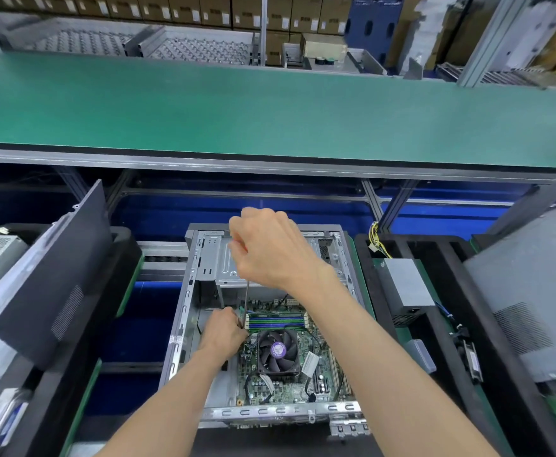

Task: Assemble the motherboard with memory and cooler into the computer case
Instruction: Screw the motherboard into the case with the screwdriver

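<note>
Nearest the onlooker, the computer case lies open on its side, on the black tray of the lower surface. The motherboard already sits flat inside it. One cooler, with a purple hub label, is mounted on the board. Just beyond it one bank of memory slots appears populated; the exact number of sticks cannot be read.

The left hand is curled at the board's far-left corner, fingertips pinching at the foot of a screwdriver. The right hand grips the tool's handle from above, shaft upright.

Judgement: placement is done and fastening is in progress; how many screws remain cannot be told. Cabling and closing appear outstanding.

To the right, one grey power supply with loose wires lies outside the case. One dark side panel leans at left. Farther back runs one green conveyor, then stacked cartons.
</note>
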### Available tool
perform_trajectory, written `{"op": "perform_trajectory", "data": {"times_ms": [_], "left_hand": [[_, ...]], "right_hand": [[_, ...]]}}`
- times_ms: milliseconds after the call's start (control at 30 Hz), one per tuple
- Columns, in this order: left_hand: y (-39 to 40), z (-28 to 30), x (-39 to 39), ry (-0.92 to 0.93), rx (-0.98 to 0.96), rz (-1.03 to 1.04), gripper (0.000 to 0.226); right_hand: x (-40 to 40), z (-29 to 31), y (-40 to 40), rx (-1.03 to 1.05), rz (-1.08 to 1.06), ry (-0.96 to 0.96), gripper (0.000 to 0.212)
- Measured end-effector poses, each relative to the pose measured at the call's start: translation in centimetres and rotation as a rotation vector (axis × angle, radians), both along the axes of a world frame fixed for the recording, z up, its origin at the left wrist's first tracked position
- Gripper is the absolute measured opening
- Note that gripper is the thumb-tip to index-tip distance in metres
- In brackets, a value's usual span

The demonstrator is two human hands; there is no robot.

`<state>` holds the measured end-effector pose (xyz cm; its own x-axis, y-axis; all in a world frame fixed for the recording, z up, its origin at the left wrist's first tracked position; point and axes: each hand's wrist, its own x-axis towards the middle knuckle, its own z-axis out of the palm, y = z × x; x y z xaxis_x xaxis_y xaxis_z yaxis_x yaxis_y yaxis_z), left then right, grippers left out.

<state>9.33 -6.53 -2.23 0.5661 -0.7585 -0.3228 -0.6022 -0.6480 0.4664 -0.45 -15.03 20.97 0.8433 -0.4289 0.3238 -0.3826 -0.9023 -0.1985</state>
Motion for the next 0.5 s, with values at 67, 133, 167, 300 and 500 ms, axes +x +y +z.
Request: {"op": "perform_trajectory", "data": {"times_ms": [67, 133, 167, 300, 500], "left_hand": [[0.1, -0.1, -0.1, 0.031, -0.009, 0.041, 0.029], [0.1, -0.1, -0.2, 0.045, -0.013, 0.073, 0.027], [0.1, -0.1, -0.2, 0.054, -0.021, 0.093, 0.028], [0.1, -0.3, -0.1, 0.115, -0.028, 0.127, 0.031], [0.3, 0.0, -0.6, 0.152, -0.063, 0.219, 0.034]], "right_hand": [[0.2, 0.2, 0.1, -0.082, -0.041, 0.090, 0.018], [0.0, 0.8, 0.4, -0.053, -0.001, 0.122, 0.014], [-0.1, 1.1, 0.6, -0.005, 0.047, 0.127, 0.015], [0.3, 1.9, 1.0, 0.062, 0.108, 0.203, 0.023], [0.9, 1.5, 1.3, -0.063, 0.019, 0.206, 0.023]]}}
